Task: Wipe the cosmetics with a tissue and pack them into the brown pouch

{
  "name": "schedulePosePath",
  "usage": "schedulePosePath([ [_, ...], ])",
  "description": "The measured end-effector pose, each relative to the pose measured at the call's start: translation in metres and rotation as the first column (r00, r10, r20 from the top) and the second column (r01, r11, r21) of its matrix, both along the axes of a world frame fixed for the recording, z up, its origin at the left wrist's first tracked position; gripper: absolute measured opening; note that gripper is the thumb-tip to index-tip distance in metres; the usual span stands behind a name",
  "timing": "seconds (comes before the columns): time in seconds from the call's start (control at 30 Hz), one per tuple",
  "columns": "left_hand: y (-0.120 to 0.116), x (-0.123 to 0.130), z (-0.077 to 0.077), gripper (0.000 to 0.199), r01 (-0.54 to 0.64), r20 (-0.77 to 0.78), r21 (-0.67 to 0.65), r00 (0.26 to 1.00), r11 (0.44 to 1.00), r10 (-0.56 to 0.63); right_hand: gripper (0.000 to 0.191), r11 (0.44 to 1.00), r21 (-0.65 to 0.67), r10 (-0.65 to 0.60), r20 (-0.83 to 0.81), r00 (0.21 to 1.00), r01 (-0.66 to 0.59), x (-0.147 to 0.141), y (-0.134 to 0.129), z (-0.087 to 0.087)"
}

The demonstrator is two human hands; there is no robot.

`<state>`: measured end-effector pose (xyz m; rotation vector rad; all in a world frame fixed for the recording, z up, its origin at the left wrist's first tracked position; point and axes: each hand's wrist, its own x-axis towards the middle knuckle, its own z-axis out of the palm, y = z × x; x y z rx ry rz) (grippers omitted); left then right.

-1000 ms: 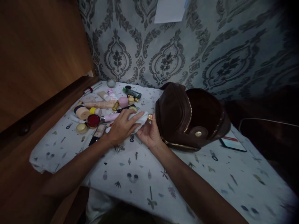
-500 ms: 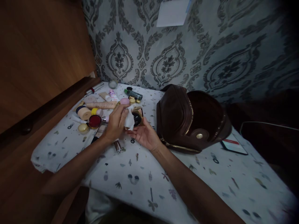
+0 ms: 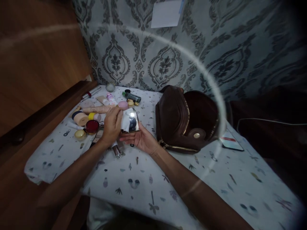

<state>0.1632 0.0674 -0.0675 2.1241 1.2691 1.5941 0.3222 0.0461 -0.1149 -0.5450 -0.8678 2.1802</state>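
My right hand supports a small square gold-edged compact with a shiny, mirror-like face, its thumb at the right edge and its fingers underneath. A white wipe lies against the left part of that face, and my left hand has its fingers closed on it. Under and beside my left hand are cosmetics: a dark red round jar, a small gold-lidded jar and a silver-capped bottle. A pink round container sits just behind the compact.
An unzipped brown leather bag stands to the right, with a phone beyond it. More tubes and a dark green bottle lie toward the wall on the patterned white cloth. A wooden panel borders the left.
The compact's face has tilted and now catches a bright reflection. My left hand stays on it with the wipe. The whole view has shifted slightly, so everything sits further left.
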Motion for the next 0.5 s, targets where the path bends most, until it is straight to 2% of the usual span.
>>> schedulePosePath([
  [0.07, 0.001, 0.000, 0.000, 0.030, -0.004, -0.036, 0.031, 0.999, 1.000, 0.005, 0.082, 1.000, -0.012, -0.006, -0.011, 1.000, 0.006, -0.001, 0.001, -0.001],
  [0.17, 0.001, -0.001, -0.001, 0.028, 0.025, 0.023, -0.001, 0.999, 1.000, -0.025, 0.076, 1.000, -0.012, -0.028, -0.042, 0.999, 0.027, -0.005, 0.000, 0.001],
  [0.3, 0.002, -0.002, 0.001, 0.026, 0.018, 0.202, -0.170, 0.979, 0.985, 0.017, 0.056, 0.991, 0.066, -0.107, -0.098, 0.989, 0.114, -0.009, -0.007, 0.011],
  [0.5, 0.000, 0.003, 0.007, 0.027, 0.076, 0.413, -0.327, 0.908, 0.942, 0.070, 0.048, 0.957, 0.200, -0.192, -0.117, 0.974, 0.212, -0.008, -0.013, 0.016],
])
